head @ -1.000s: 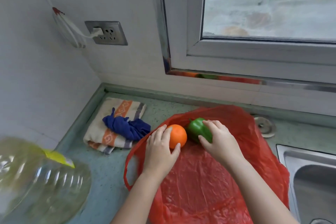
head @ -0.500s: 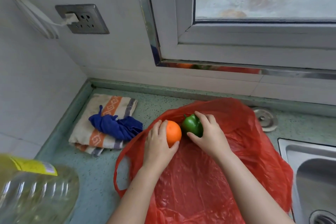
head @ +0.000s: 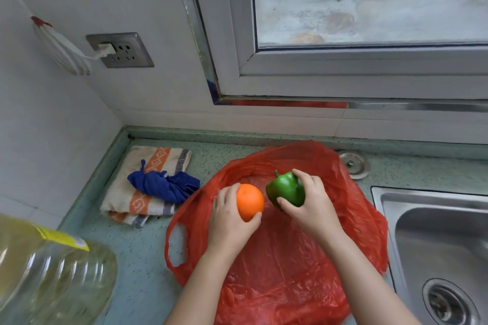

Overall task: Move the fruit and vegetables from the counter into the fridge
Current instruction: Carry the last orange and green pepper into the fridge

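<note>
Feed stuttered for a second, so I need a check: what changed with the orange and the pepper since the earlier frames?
The left hand and right hand have drawn the orange and green pepper apart: earlier the two seemed to touch, now a gap shows. Both look slightly raised off the red bag, though that is uncertain. Same holds throughout; bag and blue cloth lie as before.

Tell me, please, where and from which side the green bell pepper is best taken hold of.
Grip the green bell pepper round its broad body from the right, as the right hand does, thumb near and fingers over the top. Its stem points up and left, and the orange in the left hand crowds that side.
</note>
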Demonstrator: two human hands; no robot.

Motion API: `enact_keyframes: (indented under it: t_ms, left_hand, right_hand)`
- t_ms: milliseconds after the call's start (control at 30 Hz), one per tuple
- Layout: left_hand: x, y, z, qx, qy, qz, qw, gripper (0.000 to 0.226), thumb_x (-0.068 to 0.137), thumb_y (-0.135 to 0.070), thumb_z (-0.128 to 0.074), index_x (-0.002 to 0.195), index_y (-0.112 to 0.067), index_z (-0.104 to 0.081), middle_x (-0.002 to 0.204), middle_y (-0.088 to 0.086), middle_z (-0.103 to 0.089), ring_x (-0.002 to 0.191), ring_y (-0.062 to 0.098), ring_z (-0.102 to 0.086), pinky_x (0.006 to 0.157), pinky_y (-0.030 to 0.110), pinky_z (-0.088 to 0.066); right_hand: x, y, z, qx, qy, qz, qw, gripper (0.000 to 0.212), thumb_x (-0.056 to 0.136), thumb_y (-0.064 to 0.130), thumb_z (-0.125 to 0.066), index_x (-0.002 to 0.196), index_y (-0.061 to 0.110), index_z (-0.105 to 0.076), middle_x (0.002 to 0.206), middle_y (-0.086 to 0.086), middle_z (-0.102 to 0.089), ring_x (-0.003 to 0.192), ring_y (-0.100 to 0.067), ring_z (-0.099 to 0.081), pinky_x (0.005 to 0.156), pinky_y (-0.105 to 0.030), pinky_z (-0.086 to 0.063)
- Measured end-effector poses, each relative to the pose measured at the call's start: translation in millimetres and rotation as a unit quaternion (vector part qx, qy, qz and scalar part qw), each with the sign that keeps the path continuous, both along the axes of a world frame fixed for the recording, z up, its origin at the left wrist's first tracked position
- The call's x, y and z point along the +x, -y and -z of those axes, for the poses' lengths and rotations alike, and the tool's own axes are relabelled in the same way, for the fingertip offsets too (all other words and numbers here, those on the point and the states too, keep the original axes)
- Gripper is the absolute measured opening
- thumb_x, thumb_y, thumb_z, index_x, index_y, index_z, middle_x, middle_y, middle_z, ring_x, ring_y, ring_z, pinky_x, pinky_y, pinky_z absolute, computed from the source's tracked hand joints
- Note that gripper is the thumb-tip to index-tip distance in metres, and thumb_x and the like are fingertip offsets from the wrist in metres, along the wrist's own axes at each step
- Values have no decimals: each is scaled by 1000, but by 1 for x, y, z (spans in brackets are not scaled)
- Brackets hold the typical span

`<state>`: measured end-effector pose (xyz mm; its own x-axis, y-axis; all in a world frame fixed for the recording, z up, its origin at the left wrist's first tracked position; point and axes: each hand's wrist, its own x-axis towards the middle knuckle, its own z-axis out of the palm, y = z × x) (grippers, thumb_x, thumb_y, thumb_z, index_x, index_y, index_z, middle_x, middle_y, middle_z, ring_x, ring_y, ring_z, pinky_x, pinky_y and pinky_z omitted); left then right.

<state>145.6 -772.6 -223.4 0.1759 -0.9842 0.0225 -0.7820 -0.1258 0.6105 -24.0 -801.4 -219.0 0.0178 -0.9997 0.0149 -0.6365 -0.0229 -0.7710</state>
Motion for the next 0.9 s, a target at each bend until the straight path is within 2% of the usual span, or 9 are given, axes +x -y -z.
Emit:
enact_keyframes:
  t_ms: [167, 267, 400, 500, 633, 733, 800, 900]
  left_hand:
    - [-5, -33, -30, -16, -78, 19, 997, 70, 71, -29, -75, 131, -22, -40, 121, -9, -39, 115, 11, -40, 92, 17, -29]
    - [-7, -54, -49, -28, -118, 33, 992, 69, 71, -28, -76, 130, -26, -40, 117, -14, -36, 106, 5, -40, 86, 17, -32]
    - [-6, -79, -71, -49, -141, 67, 987, 69, 71, -26, -77, 129, -29, -40, 118, -14, -37, 106, 6, -41, 85, 19, -35]
    - [-5, -94, -87, -60, -163, 108, 979, 68, 71, -27, -77, 125, -37, -37, 118, -15, -36, 105, 8, -43, 81, 17, -37]
    - [-6, -110, -107, -85, -191, 177, 962, 68, 69, -26, -78, 118, -46, -35, 113, -31, -34, 102, 3, -43, 73, 7, -37]
    - [-6, -122, -116, -96, -212, 221, 947, 66, 67, -26, -80, 113, -50, -38, 116, -32, -35, 102, 1, -46, 74, 9, -40]
    - [-4, -131, -117, -98, -216, 256, 937, 68, 65, -28, -81, 112, -52, -37, 119, -31, -36, 106, 2, -47, 81, 16, -43]
    - [0, -144, -114, -104, -217, 300, 923, 65, 59, -45, -72, 113, -53, -38, 120, -31, -38, 112, 2, -44, 88, 21, -42]
  right_hand:
    - [-14, -37, -34, -32, 16, 20, 999, 70, 74, 28, -74, 135, 23, -39, 110, 5, -39, 97, -5, -41, 77, -12, -28]
    - [-20, -63, -56, -52, 16, 33, 998, 69, 74, 28, -74, 134, 25, -39, 110, 4, -39, 95, -4, -39, 76, -12, -28]
    - [-24, -99, -81, -83, 26, 68, 994, 69, 73, 25, -75, 133, 25, -41, 111, 4, -41, 96, -5, -39, 71, -4, -30]
    - [-26, -127, -96, -94, 34, 100, 990, 70, 73, 25, -75, 134, 27, -40, 112, 4, -42, 101, -7, -42, 77, -10, -31]
    - [-27, -163, -113, -116, 40, 159, 980, 69, 73, 22, -75, 133, 28, -40, 112, 4, -41, 94, -3, -43, 72, -1, -34]
    - [-25, -190, -121, -121, 39, 198, 972, 69, 73, 24, -75, 132, 29, -40, 114, 1, -41, 93, -5, -46, 73, -10, -37]
    - [-22, -208, -124, -123, 36, 221, 967, 68, 73, 30, -74, 132, 32, -40, 114, 2, -41, 93, -5, -48, 76, -18, -39]
    - [-14, -233, -125, -112, 42, 253, 960, 68, 74, 29, -74, 132, 35, -39, 115, 4, -40, 95, -5, -49, 80, -23, -41]
